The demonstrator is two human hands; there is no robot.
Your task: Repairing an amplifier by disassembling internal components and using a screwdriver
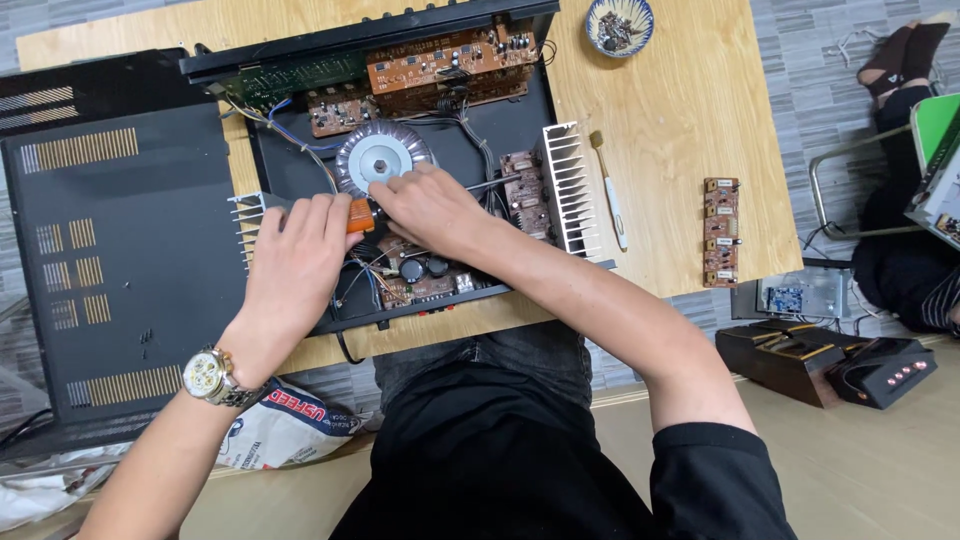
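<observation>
An opened black amplifier chassis [300, 170] lies on a wooden table [680, 120], with brown circuit boards [440, 65], a round silver transformer [378, 155] and finned heat sinks [568, 185] inside. My left hand [295, 265], with a wristwatch, grips an orange-handled tool [360, 215] over the chassis. My right hand [430, 210] rests beside it, fingers down on the parts just below the transformer. What the fingertips touch is hidden.
The black perforated cover [110, 230] lies at the left. A white brush [610, 190], a loose brown circuit board [720, 230] and a small bowl of parts [619, 25] sit on the table's right. Another person's legs [900, 60] and dark boxes [820, 355] are on the floor.
</observation>
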